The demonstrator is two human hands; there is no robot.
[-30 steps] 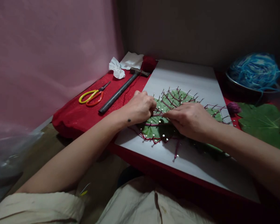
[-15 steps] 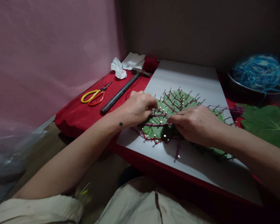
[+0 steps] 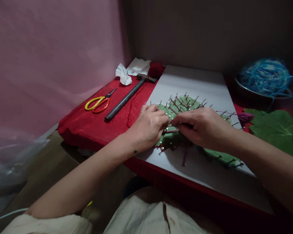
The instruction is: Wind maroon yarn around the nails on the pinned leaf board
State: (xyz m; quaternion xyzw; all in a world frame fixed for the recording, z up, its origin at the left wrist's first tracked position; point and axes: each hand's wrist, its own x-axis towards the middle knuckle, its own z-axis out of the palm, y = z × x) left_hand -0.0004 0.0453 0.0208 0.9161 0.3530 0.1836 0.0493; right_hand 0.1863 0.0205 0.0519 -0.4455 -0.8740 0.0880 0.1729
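Note:
A green leaf shape [image 3: 192, 102] ringed and crossed by upright nails lies on a white board [image 3: 197, 78]. Purple thread runs between some nails, and red thread edges the near left side. Over the left part of the leaf, my left hand [image 3: 152, 125] has its fingers curled together; what they pinch is too small to make out. My right hand [image 3: 201, 125] is closed in a pinch close beside the left fingertips, at the thread, though its grip is partly hidden. Both hands cover part of the nails.
Left of the board on red cloth [image 3: 88, 126] are yellow-and-orange scissors [image 3: 100, 102], a hammer [image 3: 127, 99] and crumpled tissue [image 3: 123, 74]. Rightward are purple yarn [image 3: 245, 117], a real leaf [image 3: 275, 126] and a bowl of blue yarn [image 3: 265, 78].
My left hand has moved right and slightly toward me, so its fingertips now nearly meet my right hand's. My right hand has shifted slightly left. The whole view has shifted a little.

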